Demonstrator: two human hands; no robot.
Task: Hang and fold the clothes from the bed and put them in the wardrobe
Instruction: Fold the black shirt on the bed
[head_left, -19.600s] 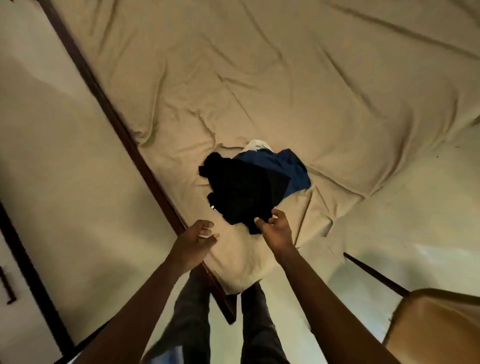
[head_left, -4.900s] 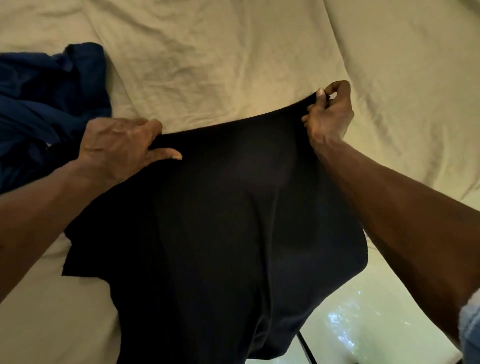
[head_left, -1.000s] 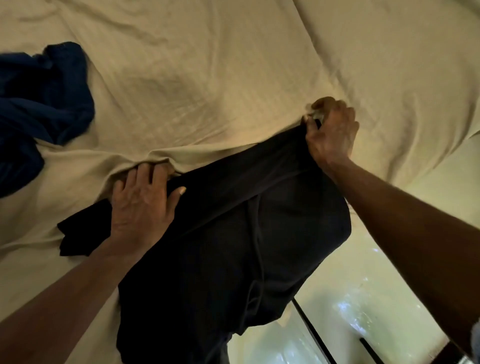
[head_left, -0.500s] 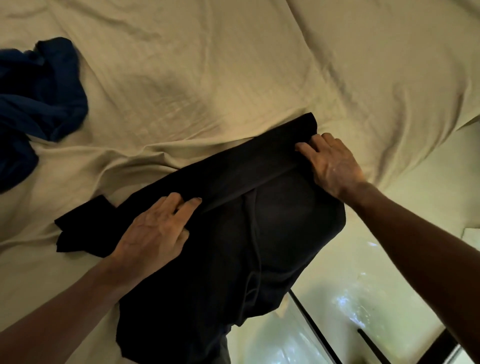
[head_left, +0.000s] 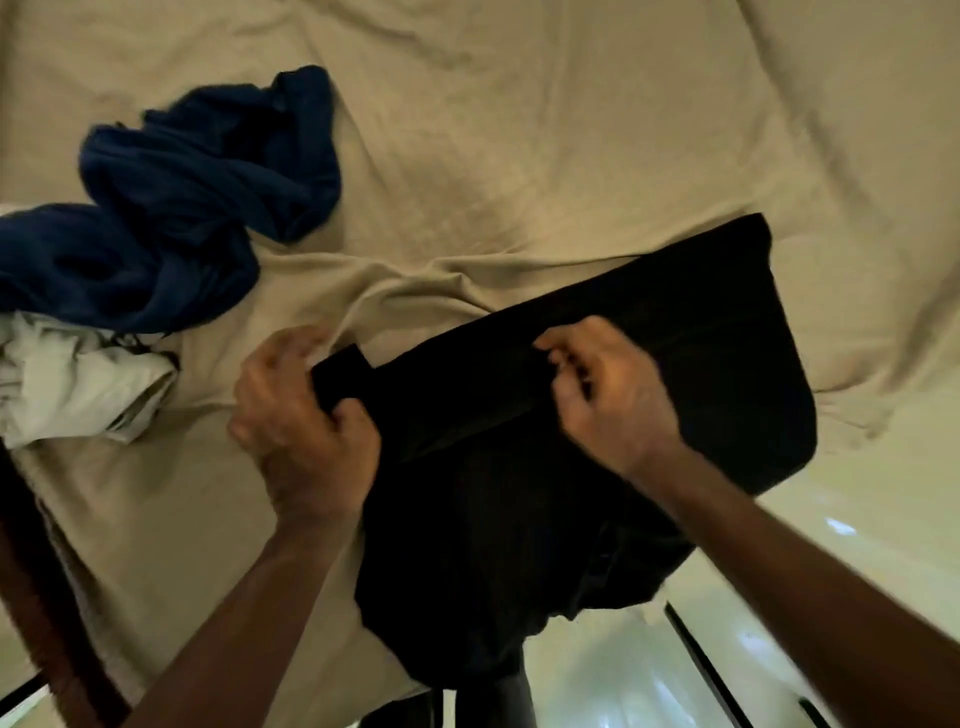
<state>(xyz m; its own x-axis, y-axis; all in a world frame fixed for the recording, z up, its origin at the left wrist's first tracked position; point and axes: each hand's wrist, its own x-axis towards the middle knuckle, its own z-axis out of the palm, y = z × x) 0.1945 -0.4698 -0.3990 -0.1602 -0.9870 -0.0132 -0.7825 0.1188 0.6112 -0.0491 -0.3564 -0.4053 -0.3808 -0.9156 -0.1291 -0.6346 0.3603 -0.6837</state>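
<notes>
Both hands are gripping the black garment (head_left: 519, 493), which is lying across the near corner of the bed sheet (head_left: 519, 156) with its lower part hanging over the edge. The left hand (head_left: 304, 415) is curling its fingers round the garment's left end, and the right hand (head_left: 608, 395) is pinching a fold near the middle with bent fingers. A crumpled blue garment (head_left: 197, 197) is sitting further left on the sheet, touching a white one (head_left: 67, 384).
</notes>
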